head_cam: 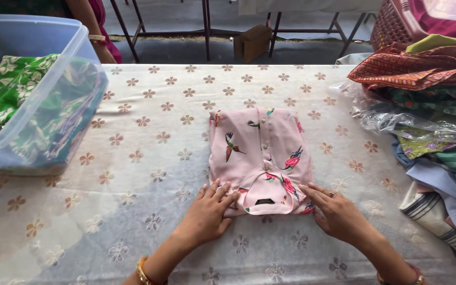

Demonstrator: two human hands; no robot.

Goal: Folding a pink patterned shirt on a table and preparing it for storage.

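Pink folded shirt with bird and flower print [260, 158], lying mid-bench [149, 174] on flower-patterned cloth. Left hand [207, 214] and right hand [336, 214] flat, fingers spread, pressing near collar corners; nothing clasped in either grip. Uneven pressing or a sideways pull probably shifting slippery layers, spoiling fold.

The folded shirt [259, 153] is pale pink, printed with red flowers and dark birds. The tablecloth [159, 105] is cream-white with rows of small brownish flowers. The tub [54, 105] is clear with a bluish tint; the cloth [6, 95] inside is bright green with white blossoms. On the pile [428, 105], the top fabric is rust-orange and patterned, above what seem to be green prints and grey-striped white cloth.
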